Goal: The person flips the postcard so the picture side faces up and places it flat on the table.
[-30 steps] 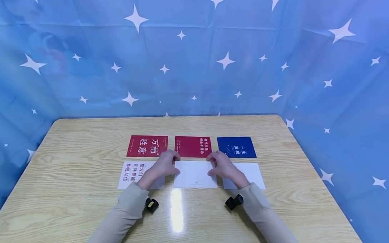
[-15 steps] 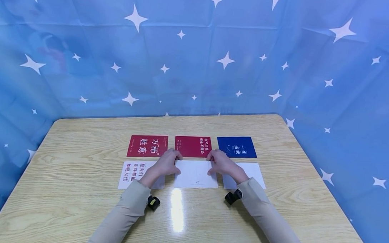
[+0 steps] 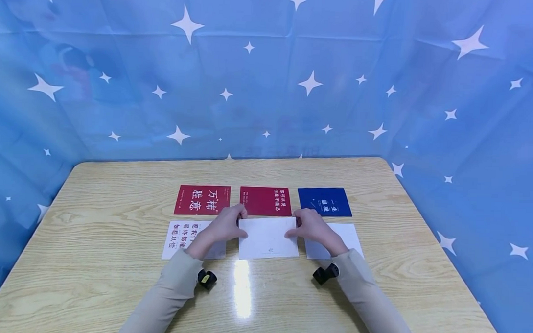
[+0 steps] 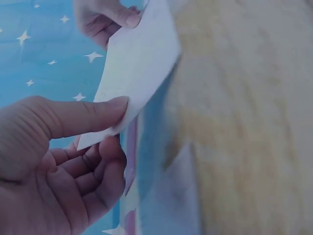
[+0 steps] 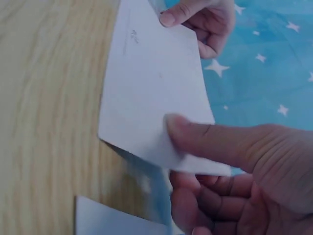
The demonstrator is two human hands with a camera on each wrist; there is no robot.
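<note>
A white card [image 3: 268, 241] with small print on it lies in the middle of the near row in the head view. My left hand [image 3: 219, 228] pinches its left end, thumb on top and fingers curled underneath. At the other end, my right hand [image 3: 317, 232] grips it the same way. Both wrist views show the card [image 4: 139, 63] tilted, with at least part of it above the table. Under my left forearm side is a white card with dark lettering [image 3: 178, 239], partly covered by the hand. Another white card [image 3: 351, 238] sits partly behind my right hand.
Behind the near row lie a red card with white characters [image 3: 199, 201], a second red card [image 3: 258, 201] and a blue card [image 3: 324, 198]. All rest on a light wooden table [image 3: 115, 195]. A blue curtain with white stars [image 3: 269, 88] stands along the back.
The far edge of the middle white card has risen slightly. My right hand has shifted a little to the right; the left hand has barely moved. The other cards stay in place.
</note>
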